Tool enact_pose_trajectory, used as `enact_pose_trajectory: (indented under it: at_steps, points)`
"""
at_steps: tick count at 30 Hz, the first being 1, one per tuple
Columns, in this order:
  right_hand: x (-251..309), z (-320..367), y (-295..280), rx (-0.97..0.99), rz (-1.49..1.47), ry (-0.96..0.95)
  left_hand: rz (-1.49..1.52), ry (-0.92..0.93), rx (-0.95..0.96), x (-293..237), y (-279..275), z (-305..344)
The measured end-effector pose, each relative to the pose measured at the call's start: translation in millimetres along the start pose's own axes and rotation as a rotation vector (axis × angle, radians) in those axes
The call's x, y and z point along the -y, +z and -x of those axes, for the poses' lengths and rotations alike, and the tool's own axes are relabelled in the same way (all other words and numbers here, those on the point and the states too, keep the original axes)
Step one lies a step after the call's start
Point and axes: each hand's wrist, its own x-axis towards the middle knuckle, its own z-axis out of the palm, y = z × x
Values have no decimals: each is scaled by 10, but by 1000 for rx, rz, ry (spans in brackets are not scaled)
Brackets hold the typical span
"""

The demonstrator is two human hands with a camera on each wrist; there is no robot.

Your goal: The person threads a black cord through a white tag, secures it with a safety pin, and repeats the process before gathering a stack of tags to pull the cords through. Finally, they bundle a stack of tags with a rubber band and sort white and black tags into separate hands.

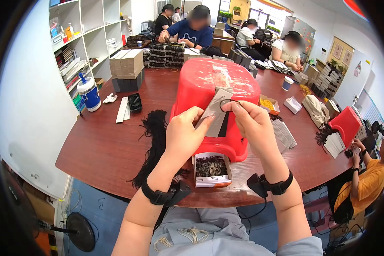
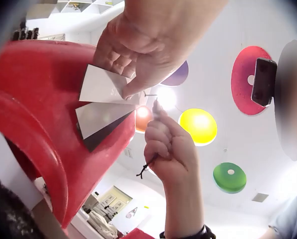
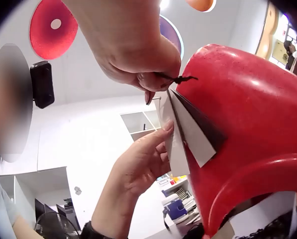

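My left hand point(image 1: 184, 131) pinches a grey card hang tag point(image 1: 210, 119) between thumb and fingers, with a second light tag and a dark one point(image 2: 104, 134) fanned out beneath it. These tags lean over the near side of an upturned red plastic stool point(image 1: 196, 83). At the tag's top end, my right hand point(image 1: 255, 123) pinches a thin black cord point(image 1: 230, 100), which curves in a loop by the hole. A knotted tail of the cord point(image 3: 184, 79) sticks out from the right fist. Faint lettering marks the top tag.
A bundle of black cords point(image 1: 154, 138) lies left of the stool. Under its front edge stands an open box point(image 1: 212, 183) of small dark pieces. Fanned tags point(image 1: 283, 135) lie to the right. Stacked cards point(image 1: 127, 64) and a blue-white jug point(image 1: 88, 94) stand left. Other people sit around the table.
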Motion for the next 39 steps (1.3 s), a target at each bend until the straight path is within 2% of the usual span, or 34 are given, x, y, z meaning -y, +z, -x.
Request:
enact_pose_trajectory:
  at_steps: [2, 4, 8, 10, 12, 15, 17, 22, 24, 25, 27, 28, 30, 31, 33, 35, 36, 39]
  points:
    - [-9, -28, 24, 7, -32, 13, -8, 8, -8, -14, -18, 4]
    - [-90, -51, 25, -6, -12, 139, -47, 2, 2, -26, -42, 3]
    - [-190, 27, -75, 58, -59, 264, -2, -10, 67, -36, -92, -12]
    - [-214, 49, -126, 83, -158, 279, 319, 135, 148, -9, -46, -60]
    - [-284, 34, -194, 151, -349, 295, 383, 116, 190, -87, -29, -102]
    - [-294, 16, -219, 132, -405, 336, 435, 129, 271, -118, -29, -115]
    - [-267, 21, -197, 126, -387, 329, 665, 50, 352, -114, -49, -84]
    - [-279, 5, -198, 106, -328, 355, 703, 35, 385, -101, -65, -88]
    - [-266, 0, -199, 88, -318, 366, 288, 328, 180, -67, -26, -92]
    - [-243, 3, -202, 117, -292, 356, 287, 327, 182, -70, -50, -90]
    - [-237, 7, -199, 146, -268, 346, -174, 629, 44, -118, -138, -89]
    - [-244, 11, -193, 127, -275, 332, -142, 674, 61, -148, -137, -70]
    - [-241, 26, -170, 110, -283, 324, -110, 625, 100, -137, -72, 14]
    - [-210, 31, -158, 82, -182, 276, -78, 579, 136, -127, -56, 71]
    - [-168, 23, -146, 55, -79, 224, -40, 395, 173, -78, -35, 202]
    - [-144, 3, -133, 19, 33, -4, 36, 275, 200, -63, -63, 283]
    - [-204, -69, -99, 7, 59, -146, 38, 275, 202, -75, -70, 290]
    - [-175, -129, -44, 39, 34, -131, 125, 248, 210, -96, -96, 318]
